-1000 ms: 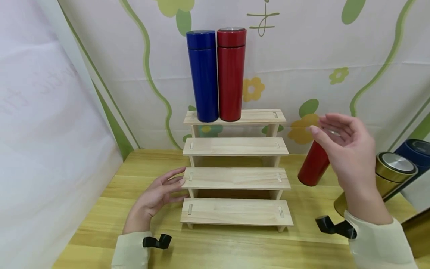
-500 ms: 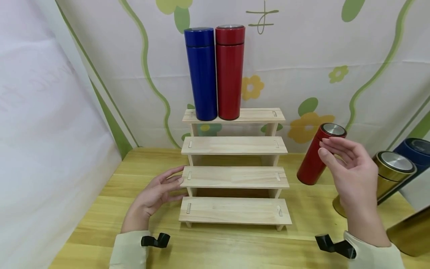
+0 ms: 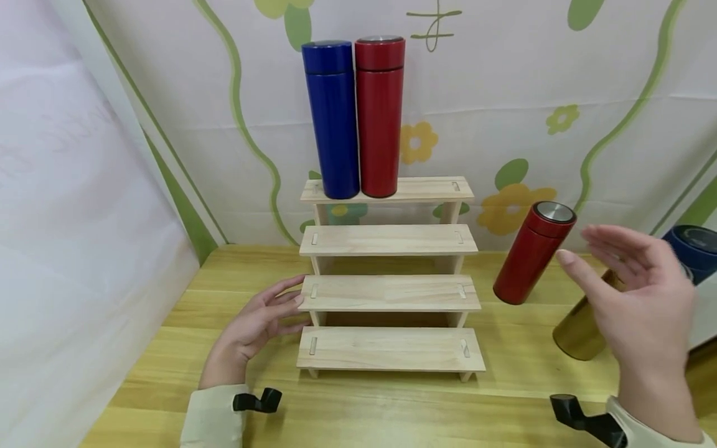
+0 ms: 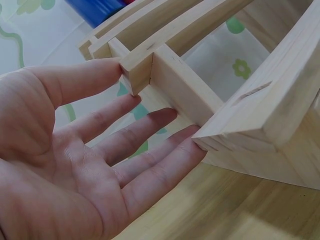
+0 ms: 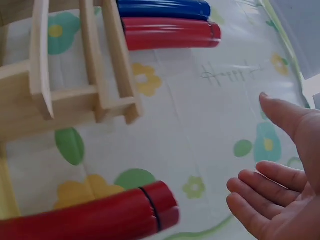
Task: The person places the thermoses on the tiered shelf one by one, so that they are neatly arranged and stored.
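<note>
A tiered wooden display stand (image 3: 386,292) sits on the table. My left hand (image 3: 260,323) is at its left side, thumb and fingertips touching the ends of the lower steps; in the left wrist view the fingers (image 4: 155,170) are mostly straight. On the top step stand a blue thermos bottle (image 3: 332,118) and a red thermos bottle (image 3: 379,118), side by side. Another red thermos bottle (image 3: 529,258) stands on the table, right of the stand. My right hand (image 3: 644,305) is apart from it, fingers spread and holding nothing, in front of a partly hidden gold thermos bottle (image 3: 579,333).
At the far right are a dark blue thermos bottle (image 3: 697,249) and another gold bottle (image 3: 702,373), partly hidden by my hand and cut off by the frame edge. Behind the wooden table (image 3: 392,410) hangs a flower-patterned cloth (image 3: 504,74).
My right hand has come away from the red bottle beside the stand and moved right, over the gold bottle. My left hand has stayed at the stand.
</note>
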The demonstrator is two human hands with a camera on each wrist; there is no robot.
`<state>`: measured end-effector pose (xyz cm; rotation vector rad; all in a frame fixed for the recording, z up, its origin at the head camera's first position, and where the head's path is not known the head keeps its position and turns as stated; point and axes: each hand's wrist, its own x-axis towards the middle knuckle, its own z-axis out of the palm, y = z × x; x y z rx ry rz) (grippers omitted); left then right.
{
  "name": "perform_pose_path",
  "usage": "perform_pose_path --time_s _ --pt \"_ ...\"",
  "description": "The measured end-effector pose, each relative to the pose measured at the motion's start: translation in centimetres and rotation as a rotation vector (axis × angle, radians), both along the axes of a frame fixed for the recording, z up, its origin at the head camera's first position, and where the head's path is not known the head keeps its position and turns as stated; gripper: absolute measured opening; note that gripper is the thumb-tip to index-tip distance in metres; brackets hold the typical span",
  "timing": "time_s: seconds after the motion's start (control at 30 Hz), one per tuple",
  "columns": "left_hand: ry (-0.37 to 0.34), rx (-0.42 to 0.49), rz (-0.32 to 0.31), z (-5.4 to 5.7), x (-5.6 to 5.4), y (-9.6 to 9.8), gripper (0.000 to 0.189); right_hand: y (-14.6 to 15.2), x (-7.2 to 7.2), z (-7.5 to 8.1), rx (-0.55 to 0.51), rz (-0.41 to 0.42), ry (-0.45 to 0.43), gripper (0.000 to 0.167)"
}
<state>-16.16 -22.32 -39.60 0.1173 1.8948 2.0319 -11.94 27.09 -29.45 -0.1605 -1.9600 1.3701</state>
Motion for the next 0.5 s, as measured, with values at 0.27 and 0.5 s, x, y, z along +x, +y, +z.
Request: perform_pose_path --time_s 0.27,0.5 --pt "0.012 -0.008 -0.007 0.1 0.1 -0.1 0.070 3.0 0.4 0.1 0.017 -0.340 0.021 0.049" --pt "0.010 -0.001 -0.008 0.1 0.1 0.0 0.071 4.5 -0.3 -0.6 -0.103 -0.415 -0.104 0.053"
